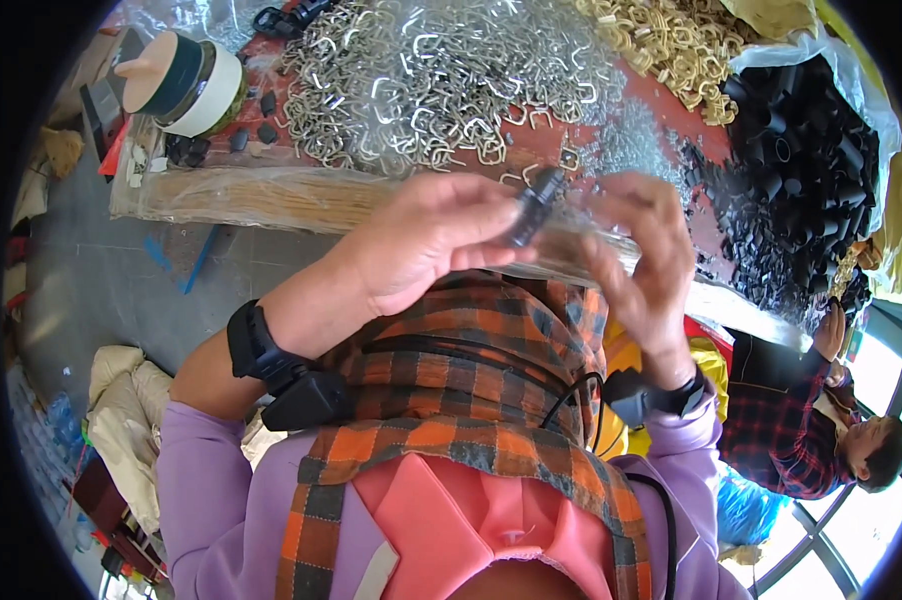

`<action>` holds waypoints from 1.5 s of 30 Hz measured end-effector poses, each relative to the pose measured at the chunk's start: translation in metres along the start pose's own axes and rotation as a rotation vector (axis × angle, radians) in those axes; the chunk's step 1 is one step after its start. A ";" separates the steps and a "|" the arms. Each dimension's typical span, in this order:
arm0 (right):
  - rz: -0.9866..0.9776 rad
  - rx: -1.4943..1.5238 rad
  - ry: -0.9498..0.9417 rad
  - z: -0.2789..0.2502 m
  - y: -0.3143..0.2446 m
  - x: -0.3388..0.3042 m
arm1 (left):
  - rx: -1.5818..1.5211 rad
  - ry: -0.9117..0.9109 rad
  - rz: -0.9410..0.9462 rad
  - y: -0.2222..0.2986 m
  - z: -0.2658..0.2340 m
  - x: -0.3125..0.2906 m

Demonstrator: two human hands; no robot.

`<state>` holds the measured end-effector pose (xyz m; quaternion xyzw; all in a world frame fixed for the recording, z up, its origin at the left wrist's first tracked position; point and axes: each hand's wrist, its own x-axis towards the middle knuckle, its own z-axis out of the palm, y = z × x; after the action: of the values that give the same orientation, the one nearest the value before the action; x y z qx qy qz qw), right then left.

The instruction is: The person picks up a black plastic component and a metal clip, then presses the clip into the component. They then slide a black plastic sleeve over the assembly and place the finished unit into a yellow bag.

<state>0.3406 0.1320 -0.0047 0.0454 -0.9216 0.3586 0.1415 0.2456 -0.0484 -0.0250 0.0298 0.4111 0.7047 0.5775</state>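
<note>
My left hand (449, 222) is closed around a small black ribbed cylindrical fitting (538, 207), held tilted above the table's near edge. Its thumb and fingers press on the fitting's left side. Just to the right, my right hand (651, 245) is raised with its fingers curved and spread apart. Motion smears its fingertips, and I see nothing held between them. Straight ahead of both hands lies a heap of silvery U-shaped metal clips (441, 85), with a few loose ones near the edge.
Brass-coloured clips (671, 45) lie far right, beside a pile of black plastic tubes and caps (796, 150). Small clear bits (631, 140) are scattered between. A lidded jar (206, 95) stands at the left. A co-worker (806, 425) in a plaid shirt reaches toward the table's right end.
</note>
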 end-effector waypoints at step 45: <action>0.621 1.029 0.220 -0.017 0.015 -0.042 | -0.091 -0.130 0.074 -0.022 0.035 0.040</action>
<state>0.3814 0.1542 -0.0147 -0.2003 -0.5805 0.7847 0.0845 0.2678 0.0038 -0.0328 0.0643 0.3390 0.7399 0.5775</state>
